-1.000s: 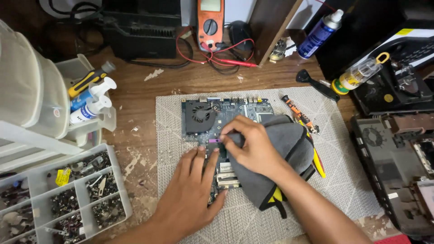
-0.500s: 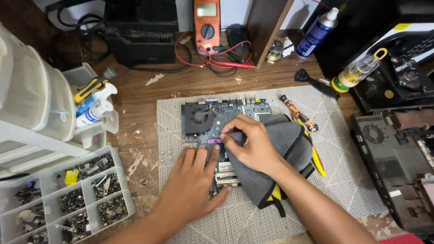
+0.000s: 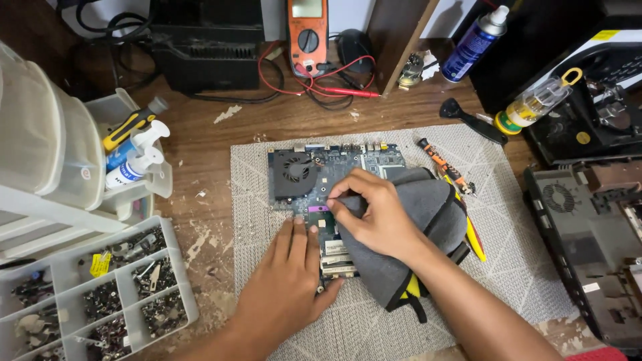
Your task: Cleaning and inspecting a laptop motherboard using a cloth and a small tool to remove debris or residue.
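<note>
Grey microfibre cloth point(image 3: 408, 227) covers the right portion of a blue laptop circuit board point(image 3: 314, 194), which lies flat on a pale woven mat point(image 3: 528, 267) on the wooden bench.

Head view: the right hand point(image 3: 378, 217) pinches a fold of the cloth between thumb and fingertips and presses it onto the board near the purple socket point(image 3: 319, 209). The left hand point(image 3: 287, 281) lies flat with the fingers extended, gripping nothing, and pins the lower edge of the board to the mat.

Handling, as judged: the board is light, rigid and fragile. Support it by the bare edges and keep clear of the fan point(image 3: 294, 170) and the connectors. The cloth is soft and limp and can be gathered at any point.

Orientation: the top edge of the board, with its row of ports, points away from the person. The cloth hides the right and lower outline, so the long axis cannot be determined.

Surroundings: a compartment tray of screws point(image 3: 100, 294) sits to the left, an orange multimeter point(image 3: 307, 33) at the rear, and a dismantled laptop base point(image 3: 588, 247) to the right.
</note>
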